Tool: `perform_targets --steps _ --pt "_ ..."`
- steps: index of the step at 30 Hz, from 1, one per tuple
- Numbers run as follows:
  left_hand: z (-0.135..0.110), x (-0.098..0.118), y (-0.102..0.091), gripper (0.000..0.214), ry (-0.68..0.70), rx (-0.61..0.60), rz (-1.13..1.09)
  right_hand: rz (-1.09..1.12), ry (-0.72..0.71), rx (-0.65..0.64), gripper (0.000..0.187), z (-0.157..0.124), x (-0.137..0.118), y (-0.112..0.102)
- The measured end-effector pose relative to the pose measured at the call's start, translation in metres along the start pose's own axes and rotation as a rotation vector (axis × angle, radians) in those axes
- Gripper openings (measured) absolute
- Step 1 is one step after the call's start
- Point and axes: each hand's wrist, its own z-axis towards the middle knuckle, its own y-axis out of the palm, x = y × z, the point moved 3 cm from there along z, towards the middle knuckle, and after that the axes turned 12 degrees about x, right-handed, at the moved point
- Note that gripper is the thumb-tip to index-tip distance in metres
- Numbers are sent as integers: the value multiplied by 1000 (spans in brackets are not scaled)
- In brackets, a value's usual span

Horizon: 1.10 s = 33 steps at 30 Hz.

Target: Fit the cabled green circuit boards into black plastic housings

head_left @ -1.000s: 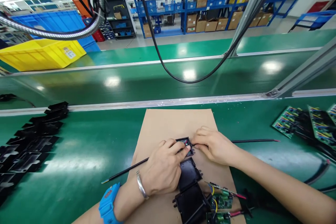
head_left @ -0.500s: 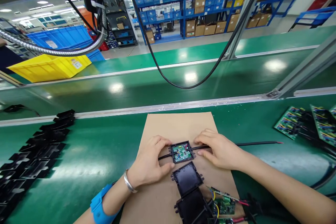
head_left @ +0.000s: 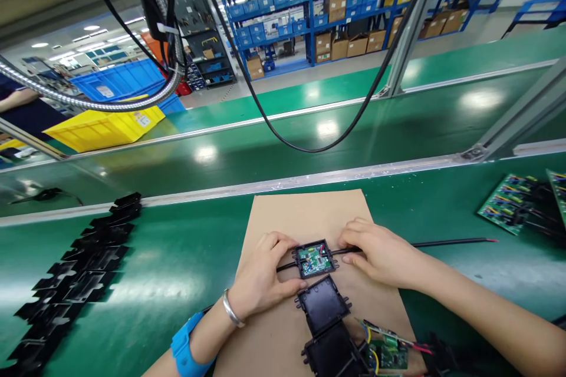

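A small black plastic case (head_left: 327,271) lies open on the cardboard sheet, with a green circuit board (head_left: 315,258) inside it. My left hand (head_left: 265,271) curves round the case's left end, fingertips at its upper corner and thumb at its lower corner. From that end a black cable (head_left: 286,266) runs under my left palm. On the right, my right hand (head_left: 375,250) has its fingers and thumb about the other black cable (head_left: 455,242), close to the case. That cable continues past the hand to a reddish tip. Just below lies another open black case (head_left: 322,304).
Wired circuit boards (head_left: 389,354) lie at the lower right of the cardboard (head_left: 309,206). Rows of black case parts (head_left: 88,271) cover the left of the green bench. More boards (head_left: 508,203) sit at right. A black cable loop (head_left: 305,149) hangs ahead; a person's arm (head_left: 20,99) shows far left.
The whole view has shifted and tilted slightly, so the bench items appear farther right. Both hands keep the same hold around the case and cable. More of a person shows at far left.
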Motion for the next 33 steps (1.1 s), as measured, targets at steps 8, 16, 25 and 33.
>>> perform_targets --steps 8,16,25,33 --pt "27 -1 -35 51 34 45 70 -142 59 -3 12 10 17 -36" --pt "167 -44 -80 53 12 117 231 -372 179 176 28 110 87 -126" --pt "43 16 -23 28 93 51 85 75 -3 -217 11 -19 -31 -54" --pt "-18 49 13 37 73 -22 -161 256 205 -232 21 -59 -45 -31"
